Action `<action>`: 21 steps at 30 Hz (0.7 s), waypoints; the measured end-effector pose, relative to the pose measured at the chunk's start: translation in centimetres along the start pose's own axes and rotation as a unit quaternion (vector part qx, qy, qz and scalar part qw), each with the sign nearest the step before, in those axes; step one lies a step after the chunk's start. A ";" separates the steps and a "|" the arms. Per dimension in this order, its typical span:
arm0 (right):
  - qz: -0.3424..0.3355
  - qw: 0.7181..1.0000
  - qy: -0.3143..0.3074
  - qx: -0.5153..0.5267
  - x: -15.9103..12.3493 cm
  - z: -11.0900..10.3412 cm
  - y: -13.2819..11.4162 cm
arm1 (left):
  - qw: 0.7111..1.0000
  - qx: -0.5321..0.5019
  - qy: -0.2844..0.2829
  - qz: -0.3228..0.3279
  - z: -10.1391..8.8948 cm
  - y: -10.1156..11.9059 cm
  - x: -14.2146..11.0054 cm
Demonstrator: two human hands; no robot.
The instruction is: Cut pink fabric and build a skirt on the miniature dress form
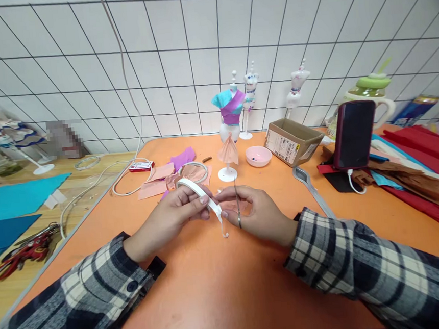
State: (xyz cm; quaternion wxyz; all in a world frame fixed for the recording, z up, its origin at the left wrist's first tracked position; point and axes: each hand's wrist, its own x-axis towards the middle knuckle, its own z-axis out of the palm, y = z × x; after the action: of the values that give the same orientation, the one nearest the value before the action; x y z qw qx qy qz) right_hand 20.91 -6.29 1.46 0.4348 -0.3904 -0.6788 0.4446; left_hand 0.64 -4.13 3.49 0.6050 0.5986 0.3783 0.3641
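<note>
My left hand (183, 207) grips a narrow roll of white tape (195, 188), its thumb pressed on the roll's side. A thin loose end of the tape curls down from the roll toward the orange tabletop. At that end, the fingertips of my right hand (258, 212) are close together, by the tape. Slim metal tweezers (238, 209) stand upright in the right hand's fingers. Just beyond the hands is a small white dress form (227, 174) with a peach paper skirt and a purple and turquoise top. Peach paper (233, 206) lies partly hidden behind my fingers.
Peach and purple paper scraps (161, 172) and a white cable (124, 193) lie left of the form. To its right are a pink bowl (259, 156), a cardboard box (292, 140) and an upright phone (355, 134). Red-handled scissors (23, 256) rest at far left.
</note>
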 end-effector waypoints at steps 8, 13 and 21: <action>0.046 0.999 0.008 0.023 0.2 0.0 0.8 | 1.000 0.026 0.008 0.004 0.1 -0.1 0.0; 0.070 0.997 -0.005 0.035 0.2 0.0 0.8 | 0.997 0.059 0.048 0.015 -0.5 -0.3 0.3; 0.119 0.989 -0.056 -0.060 0.7 -1.0 0.2 | 0.985 0.157 0.067 0.007 -0.6 -0.3 0.4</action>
State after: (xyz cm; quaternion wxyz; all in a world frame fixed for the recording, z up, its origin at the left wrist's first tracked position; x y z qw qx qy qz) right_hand 21.70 -5.34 1.63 0.3161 -0.4686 -0.6759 0.4729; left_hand 0.30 -3.52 3.18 0.4741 0.6632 0.4661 0.3439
